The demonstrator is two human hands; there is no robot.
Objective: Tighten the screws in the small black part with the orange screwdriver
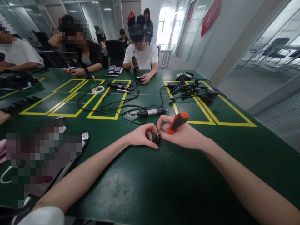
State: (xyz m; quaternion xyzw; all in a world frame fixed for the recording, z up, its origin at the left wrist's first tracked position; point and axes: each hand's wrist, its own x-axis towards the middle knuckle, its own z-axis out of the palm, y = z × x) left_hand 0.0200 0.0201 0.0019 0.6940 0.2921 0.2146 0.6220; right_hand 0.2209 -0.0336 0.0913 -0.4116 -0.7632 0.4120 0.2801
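My right hand (pixel 180 132) is closed around a screwdriver (pixel 180 120) with an orange and dark handle, which leans up over the back of the hand. Thumb and index finger of that hand come together beside a small black part (pixel 157 139) on the green table. My left hand (pixel 143 135) curls round the same part from the left, thumb in front and fingers behind, steadying it. What the black part is I cannot make out. Just beyond my hands lies a grey and black pen-shaped electric screwdriver (pixel 152 112) with a cable.
Yellow tape (pixel 236 124) marks rectangles on the green table (pixel 131 187). Black cables and devices (pixel 187 89) lie heaped at the back right. A white ring of tape (pixel 97 89) sits at the back left. Opposite, a person (pixel 140 51) holds a power screwdriver (pixel 135 65); others sit left.
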